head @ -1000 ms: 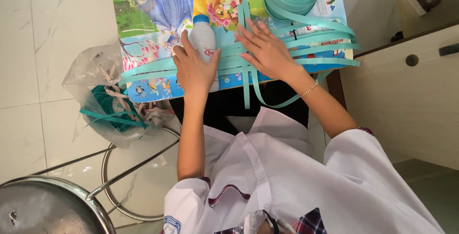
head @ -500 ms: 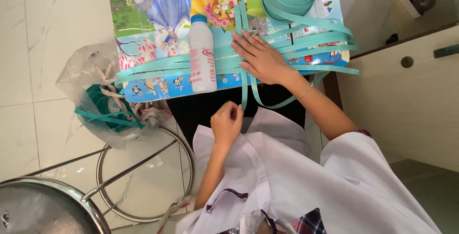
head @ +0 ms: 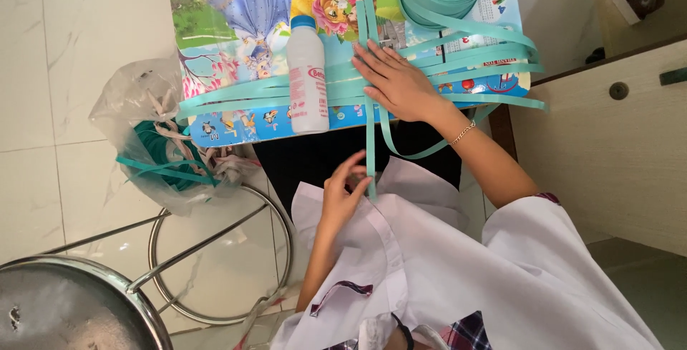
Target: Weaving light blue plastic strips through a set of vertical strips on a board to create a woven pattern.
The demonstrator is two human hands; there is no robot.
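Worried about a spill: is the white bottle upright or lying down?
Lying down. The white bottle rests lengthwise on the colourful board, blue cap on, pointing away.

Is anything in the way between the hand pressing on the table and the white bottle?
Nothing visible. The right hand presses flat on the teal strips; the white bottle lies beside it, with only strips and the colourful board between them.

white bottle (head: 307, 78) with blue cap and red-printed label lies on colourful board (head: 236, 28).
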